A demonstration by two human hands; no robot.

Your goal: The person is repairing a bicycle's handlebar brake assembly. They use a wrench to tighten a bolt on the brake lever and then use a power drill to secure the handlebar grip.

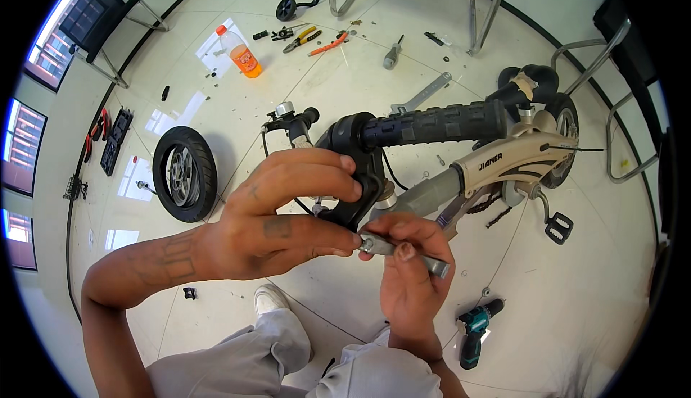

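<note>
A small bicycle with a beige frame (515, 159) has its handlebar and black rubber grip (435, 124) in front of me. My left hand (277, 207) curls its fingers round the black bracket (366, 182) beside the grip. Its lowest fingertip touches the end of a short grey metal lever-like piece (425, 260). My right hand (417, 283) pinches that piece between thumb and fingers, just below the bracket. Whether the piece is joined to the bracket, I cannot tell.
A loose wheel (185, 174) stands at left. Pliers (301, 39), a screwdriver (393, 52), a wrench (423, 93) and an orange drink bottle (240, 54) lie or stand beyond the handlebar. A teal-and-black cordless drill (475, 332) lies at lower right. Chairs (101, 20) line the edges.
</note>
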